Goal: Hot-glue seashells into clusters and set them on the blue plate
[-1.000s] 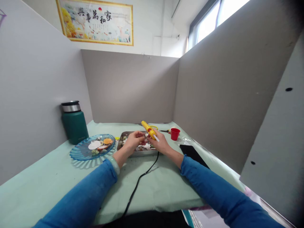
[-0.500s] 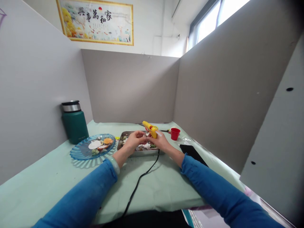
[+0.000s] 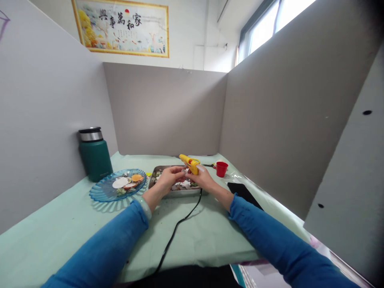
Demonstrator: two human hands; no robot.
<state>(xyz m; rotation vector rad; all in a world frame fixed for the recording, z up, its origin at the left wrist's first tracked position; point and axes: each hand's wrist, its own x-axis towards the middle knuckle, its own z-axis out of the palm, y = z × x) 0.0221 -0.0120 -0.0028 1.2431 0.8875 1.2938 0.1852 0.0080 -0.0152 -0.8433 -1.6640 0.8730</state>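
Above a metal tray (image 3: 180,193) of small white, brown and green pieces, my two hands meet. My right hand (image 3: 201,178) is closed round a yellow glue gun (image 3: 192,164), whose yellow end points up and to the left. My left hand (image 3: 170,179) has its fingers pinched together beside the right fingertips, on something small and pale that I cannot make out. A black cord (image 3: 178,224) runs from near the tray to the table's front edge. Left of the tray lies a blue scalloped plate (image 3: 99,193) with white, orange and green pieces on it.
A green bottle (image 3: 96,160) stands at the left by the partition. A red cup (image 3: 221,169) is right of the tray, with a black flat object (image 3: 243,194) nearer me. Grey partitions (image 3: 168,112) enclose the table's back and sides.
The left fingers have drawn slightly closer together at the right fingertips. The glue gun has barely shifted, and the tray and plate have stayed in place.
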